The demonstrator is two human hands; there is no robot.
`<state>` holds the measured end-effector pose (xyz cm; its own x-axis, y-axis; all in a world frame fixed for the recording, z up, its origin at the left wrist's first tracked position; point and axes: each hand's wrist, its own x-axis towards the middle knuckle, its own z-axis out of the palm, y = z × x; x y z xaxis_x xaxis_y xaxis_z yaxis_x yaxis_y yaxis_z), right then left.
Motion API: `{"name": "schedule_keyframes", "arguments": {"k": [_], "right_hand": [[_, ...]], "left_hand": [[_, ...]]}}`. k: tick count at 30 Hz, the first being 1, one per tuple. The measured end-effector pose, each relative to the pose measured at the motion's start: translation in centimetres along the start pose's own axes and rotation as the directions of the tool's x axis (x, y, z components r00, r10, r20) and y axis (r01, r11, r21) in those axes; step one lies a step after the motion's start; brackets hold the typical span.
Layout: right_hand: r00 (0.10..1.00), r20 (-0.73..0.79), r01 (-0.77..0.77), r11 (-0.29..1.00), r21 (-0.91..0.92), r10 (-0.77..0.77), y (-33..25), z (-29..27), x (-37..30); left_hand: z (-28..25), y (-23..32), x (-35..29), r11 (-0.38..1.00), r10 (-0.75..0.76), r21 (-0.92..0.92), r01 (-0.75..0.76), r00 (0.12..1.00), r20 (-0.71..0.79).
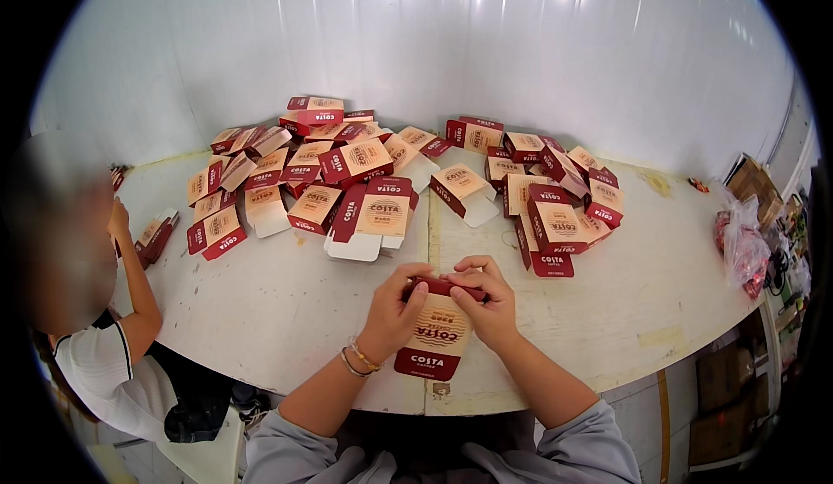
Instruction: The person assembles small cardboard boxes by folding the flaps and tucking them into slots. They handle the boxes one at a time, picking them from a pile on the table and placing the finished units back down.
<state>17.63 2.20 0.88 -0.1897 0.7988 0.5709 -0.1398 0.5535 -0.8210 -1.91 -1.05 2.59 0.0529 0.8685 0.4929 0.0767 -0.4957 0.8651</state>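
Note:
Between my two hands is a small red-and-cream carton (pixel 438 328), held over the near edge of the table. My left hand (pixel 395 310) grips its upper left corner, thumb lying on the cream face. My right hand (pixel 486 304) closes on the upper right corner, with thumb and fingers at the dark red top flap. The carton's red lower end points toward me. Just beyond my hands lies an opened carton (pixel 386 211) with white inner flaps showing. Another carton with a white flap (pixel 464 191) rests farther off, near the table seam.
Piles of similar cartons lie at the back left (pixel 299 163) and back right (pixel 555 215) of the white table (pixel 286 310). At left sits a co-worker (pixel 113 371), one arm on the table. A plastic bag (pixel 742 245) and cardboard boxes (pixel 724 389) stand at the right.

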Motion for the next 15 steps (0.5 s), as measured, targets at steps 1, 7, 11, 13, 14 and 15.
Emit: {"name": "schedule_keyframes", "arguments": {"k": [1, 7, 11, 13, 14, 15], "right_hand": [[1.0, -0.003, 0.001, 1.0, -0.012, -0.001, 0.2, 0.0, 0.0], [0.999, -0.018, -0.038, 0.998, 0.05, 0.039, 0.9, 0.0, -0.1], [0.997, 0.032, 0.071, 0.997, 0.033, -0.072, 1.4, -0.3, -0.1], [0.987, 0.097, 0.128, 0.991, -0.027, -0.125, 1.3, -0.6, -0.1], [0.977, 0.153, 0.165, 0.983, -0.078, -0.152, 0.6, -0.6, 0.2], [0.967, 0.193, 0.187, 0.977, -0.103, -0.165, 0.2, -0.6, 0.4]], "left_hand": [[-0.1, -0.4, 0.1, 0.998, 0.055, 0.026, -0.055, 0.998, 0.005], [0.1, -1.2, 0.1, 0.968, 0.219, 0.127, -0.217, 0.976, 0.0], [0.8, -0.5, 0.0, 0.987, 0.146, 0.085, -0.139, 0.986, -0.076], [0.7, -0.6, 0.0, 0.999, 0.048, 0.011, -0.047, 0.993, -0.112], [0.6, -1.0, 0.0, 0.999, -0.022, -0.046, 0.015, 0.99, -0.137], [0.4, -1.3, 0.0, 0.992, -0.092, -0.105, 0.076, 0.983, -0.159]]}}
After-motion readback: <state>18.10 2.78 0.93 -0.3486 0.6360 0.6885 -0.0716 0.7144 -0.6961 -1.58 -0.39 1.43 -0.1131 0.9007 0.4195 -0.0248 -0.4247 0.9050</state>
